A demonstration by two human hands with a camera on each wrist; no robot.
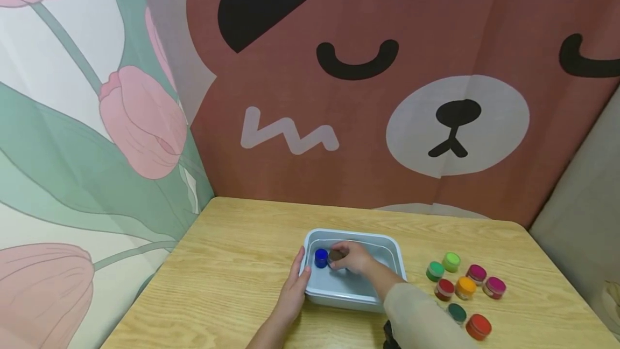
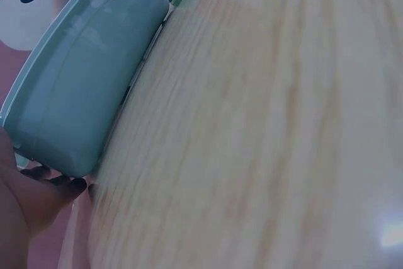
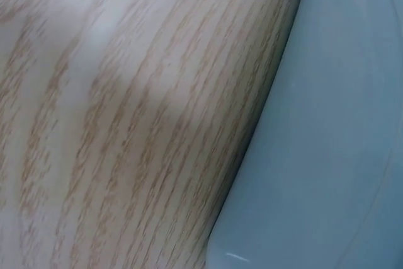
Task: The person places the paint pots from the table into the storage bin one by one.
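Note:
A light blue rectangular tray (image 1: 353,301) sits on the table, and its outer wall (image 2: 94,61) fills much of the left wrist view. Inside it at the left stands a small jar with a blue lid (image 1: 321,258). My right hand (image 1: 354,257) reaches into the tray and pinches a small brown-lidded jar (image 1: 336,256) beside the blue one; fingers hide part of it. Fairly straight fingers of my left hand (image 1: 294,287) rest against the tray's left side, the thumb near its rim. The right wrist view shows only tray wall (image 3: 315,130) and tabletop, not the hand.
Right of the tray stand several small paint-like jars: light green (image 1: 451,262), green (image 1: 435,270), magenta (image 1: 477,274), orange (image 1: 465,287), dark red (image 1: 444,289), dark green (image 1: 457,313) and red (image 1: 479,327). The wooden table (image 1: 232,263) meets a bear-printed curtain (image 1: 358,176) behind.

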